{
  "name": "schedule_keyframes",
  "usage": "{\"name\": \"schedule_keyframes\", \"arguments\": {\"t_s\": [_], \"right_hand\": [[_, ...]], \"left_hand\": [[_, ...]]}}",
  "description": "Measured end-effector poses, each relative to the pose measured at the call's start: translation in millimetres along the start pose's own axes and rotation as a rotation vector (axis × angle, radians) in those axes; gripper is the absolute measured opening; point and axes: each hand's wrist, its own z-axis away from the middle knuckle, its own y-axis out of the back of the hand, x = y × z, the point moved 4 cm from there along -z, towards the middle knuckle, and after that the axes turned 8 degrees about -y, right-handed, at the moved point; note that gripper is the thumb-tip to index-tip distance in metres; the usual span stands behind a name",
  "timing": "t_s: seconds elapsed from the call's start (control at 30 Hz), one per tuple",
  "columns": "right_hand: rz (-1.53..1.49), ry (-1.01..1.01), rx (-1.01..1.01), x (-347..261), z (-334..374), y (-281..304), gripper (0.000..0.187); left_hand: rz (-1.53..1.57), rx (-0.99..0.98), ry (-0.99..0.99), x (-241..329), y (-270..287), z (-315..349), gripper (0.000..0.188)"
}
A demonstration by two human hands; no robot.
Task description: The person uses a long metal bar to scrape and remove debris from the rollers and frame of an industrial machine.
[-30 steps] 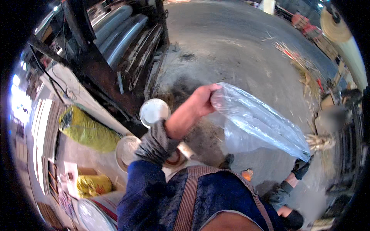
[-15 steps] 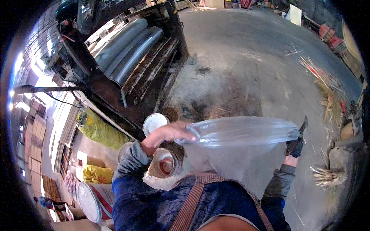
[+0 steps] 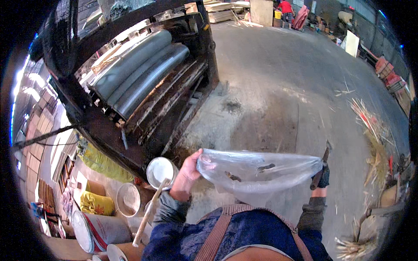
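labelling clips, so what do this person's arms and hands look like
The left hand is bare; the right hand wears a dark glove, with some wrist showing below it. The sleeves are navy with grey cuffs.

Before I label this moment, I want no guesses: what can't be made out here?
In the head view:
Left hand: some fingers, obscured by clear plastic film.
Dark hand tool: mid-length, hidden by the black-gloved right hand.
Roller machine: top, cut off by the upper edge.
Distant person in red: hands, too small to make out.
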Motion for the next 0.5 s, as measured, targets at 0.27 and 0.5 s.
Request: {"name": "schedule_keyframes", "arguments": {"t_s": [0.27, 0.5], "right_hand": [[0.108, -0.127, -0.007, -17, -173, -21, 0.018], [-0.03, -0.194, 0.08, -13, -415, -34, 0.016]], "left_hand": [[0.278, 0.134, -0.164, 8, -7, -170, 0.031], [-0.267, 0.211, 0.017, 35, -88, -294, 0.049]]}}
